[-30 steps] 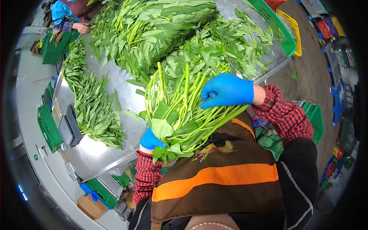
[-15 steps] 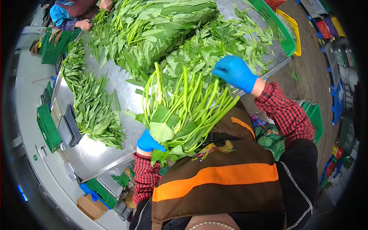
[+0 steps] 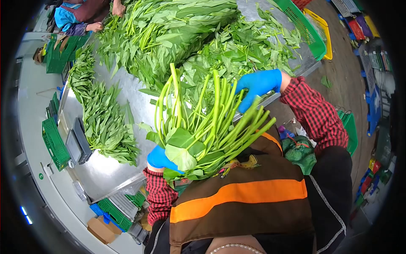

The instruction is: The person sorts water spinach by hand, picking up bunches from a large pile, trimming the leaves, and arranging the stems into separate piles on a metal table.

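Head view: the left hand (image 3: 158, 158) has its grip closed around the leafy end of a bunch of greens (image 3: 207, 127), held above the near edge of the worktop (image 3: 101, 169) and close to the person's chest, stems fanning up and to the right. The right hand (image 3: 259, 84) rests its bent fingers on the upper stem ends; whether that grip pinches a stem or only touches them cannot be told.

Judging from how things lie, the bunch is well gathered but loose: its stem ends stand uneven and no tie shows on it. A row of laid-out greens (image 3: 101, 114) lies along the left side of the worktop. Much is unsorted: a loose heap (image 3: 249, 46) just beyond the bunch and a larger pile (image 3: 169, 29) further back.

The worktop is bare shiny metal with a scale (image 3: 78, 142) at its left edge. Green crates (image 3: 53, 142) stand beside it, a green basket (image 3: 306, 29) and a yellow crate (image 3: 323, 29) at the far right corner, and a cardboard box (image 3: 101, 228) below. Another person (image 3: 80, 17) works at the far end. The floor (image 3: 342, 63) is brown, with a stray leaf on it.
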Available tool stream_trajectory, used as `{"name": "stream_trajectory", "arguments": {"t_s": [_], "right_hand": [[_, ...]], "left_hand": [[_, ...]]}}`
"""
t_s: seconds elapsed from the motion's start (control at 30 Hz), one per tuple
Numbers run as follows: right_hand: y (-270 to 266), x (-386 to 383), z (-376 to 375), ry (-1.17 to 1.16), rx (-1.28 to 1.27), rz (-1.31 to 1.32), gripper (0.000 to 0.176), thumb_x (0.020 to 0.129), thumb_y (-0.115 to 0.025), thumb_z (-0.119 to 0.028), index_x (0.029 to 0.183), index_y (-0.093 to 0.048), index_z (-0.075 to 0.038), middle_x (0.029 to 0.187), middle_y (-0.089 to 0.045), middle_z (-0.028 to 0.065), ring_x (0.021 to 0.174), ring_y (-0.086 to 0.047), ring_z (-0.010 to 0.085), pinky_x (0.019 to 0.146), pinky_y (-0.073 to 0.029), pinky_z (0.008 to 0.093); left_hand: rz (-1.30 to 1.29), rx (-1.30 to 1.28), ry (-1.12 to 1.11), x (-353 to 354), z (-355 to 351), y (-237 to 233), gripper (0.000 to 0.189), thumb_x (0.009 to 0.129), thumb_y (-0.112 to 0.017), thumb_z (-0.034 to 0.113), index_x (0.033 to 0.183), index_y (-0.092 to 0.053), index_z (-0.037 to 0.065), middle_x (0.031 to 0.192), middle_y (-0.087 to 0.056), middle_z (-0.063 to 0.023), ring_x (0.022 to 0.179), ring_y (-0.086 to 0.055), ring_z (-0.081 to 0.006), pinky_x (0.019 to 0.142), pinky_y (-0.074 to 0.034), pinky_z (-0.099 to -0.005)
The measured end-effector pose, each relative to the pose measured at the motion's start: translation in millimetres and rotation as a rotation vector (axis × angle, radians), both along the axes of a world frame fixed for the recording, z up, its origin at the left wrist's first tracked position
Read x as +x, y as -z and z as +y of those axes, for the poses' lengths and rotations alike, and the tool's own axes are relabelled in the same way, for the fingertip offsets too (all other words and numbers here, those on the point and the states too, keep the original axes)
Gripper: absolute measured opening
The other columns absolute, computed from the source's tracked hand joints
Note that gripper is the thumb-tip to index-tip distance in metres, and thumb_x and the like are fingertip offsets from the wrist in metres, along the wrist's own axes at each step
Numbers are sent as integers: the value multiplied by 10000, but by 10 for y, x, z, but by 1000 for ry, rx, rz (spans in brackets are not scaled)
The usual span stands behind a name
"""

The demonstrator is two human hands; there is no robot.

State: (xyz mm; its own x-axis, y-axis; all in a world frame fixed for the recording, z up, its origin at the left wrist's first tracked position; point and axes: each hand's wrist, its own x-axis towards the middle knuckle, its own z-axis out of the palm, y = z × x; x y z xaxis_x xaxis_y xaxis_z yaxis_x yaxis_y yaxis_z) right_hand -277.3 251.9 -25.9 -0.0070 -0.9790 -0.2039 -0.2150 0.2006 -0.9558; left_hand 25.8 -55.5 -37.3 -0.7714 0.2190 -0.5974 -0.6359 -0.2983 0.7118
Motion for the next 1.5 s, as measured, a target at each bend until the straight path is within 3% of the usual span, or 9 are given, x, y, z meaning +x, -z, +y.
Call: {"name": "stream_trajectory", "arguments": {"t_s": [0.27, 0.43, 0.67, 0.87, 0.93, 1.0, 1.1, 1.23, 1.5], "right_hand": [[35, 365, -124, 304, 74, -554, 239, 791, -748, -203, 961, -707, -40, 909, -709, 57, 778, -631, 94, 657, -486, 257], [205, 229, 34, 339, -56, 473, 177, 773, -754, -200, 846, -729, -40, 908, -714, 64, 797, -656, 139, 725, -503, 275], [666, -92, 366, 834, -17, 458, 485, 777, -752, -220, 1204, -600, -47, 1132, -650, 139, 981, -634, 196, 835, -491, 324], [778, 754, 208, 507, -29, -1079, 502, 913, -588, -227, 1330, -455, 17, 1241, -579, 125, 1088, -584, 201, 937, -460, 308], [770, 592, 127, 361, -103, -298, 238, 880, -604, -116, 1082, -624, 9, 967, -661, 77, 868, -622, 177, 801, -488, 289], [1200, 258, 335, 358, -217, -204, 267, 854, -644, -139, 1074, -629, 11, 956, -663, 69, 839, -627, 160, 753, -500, 281], [771, -158, 552, 692, 211, -618, 310, 828, -672, -155, 1082, -628, 18, 929, -664, 60, 827, -629, 141, 771, -502, 260], [456, -430, 488, 704, 168, 671, 606, 798, -729, -316, 1263, -530, 18, 1262, -544, 193, 1186, -521, 277, 1004, -419, 359], [-615, 56, -831, -197, -35, 312, 777, 772, -745, -404, 1379, -431, -35, 1366, -489, 172, 1252, -466, 286, 1066, -353, 356]], "left_hand": [[40, -132, 151, -63, 72, -27, 1074, 478, -939, 157, 1388, -390, 4, 1325, -530, -102, 1207, -512, -215, 1051, -381, -357], [145, -213, 142, 83, -2, 255, 1015, 497, -896, 134, 1375, -406, -1, 1308, -542, -100, 1201, -516, -218, 1042, -392, -362], [231, -172, 31, 315, -81, 468, 684, 770, -598, 149, 1397, -366, -1, 1350, -500, -116, 1223, -498, -239, 1060, -381, -372], [382, -148, -2, 376, -48, 633, 441, 1005, -341, 162, 1415, -332, -1, 1386, -464, -131, 1242, -482, -256, 1075, -372, -381], [240, 106, -179, 334, -65, 575, 420, 1001, -358, 155, 1393, -366, 2, 1349, -497, -133, 1220, -498, -263, 1069, -381, -390], [-32, -138, -99, 249, -41, 271, 1076, 350, -954, 129, 1308, -484, -9, 1237, -588, -100, 1142, -556, -214, 995, -424, -356], [4, -235, 78, 173, -91, 287, 1025, 363, -955, 161, 1279, -523, -2, 1175, -629, -83, 1093, -581, -196, 969, -438, -345], [40, -252, 278, -71, -73, 76, 988, 425, -942, 154, 1300, -508, 9, 1206, -614, -86, 1106, -568, -185, 982, -424, -336], [302, -38, 656, -783, 128, -444, 1001, 522, -934, 160, 1374, -428, 16, 1326, -527, -96, 1189, -484, -172, 1017, -388, -327]]}}
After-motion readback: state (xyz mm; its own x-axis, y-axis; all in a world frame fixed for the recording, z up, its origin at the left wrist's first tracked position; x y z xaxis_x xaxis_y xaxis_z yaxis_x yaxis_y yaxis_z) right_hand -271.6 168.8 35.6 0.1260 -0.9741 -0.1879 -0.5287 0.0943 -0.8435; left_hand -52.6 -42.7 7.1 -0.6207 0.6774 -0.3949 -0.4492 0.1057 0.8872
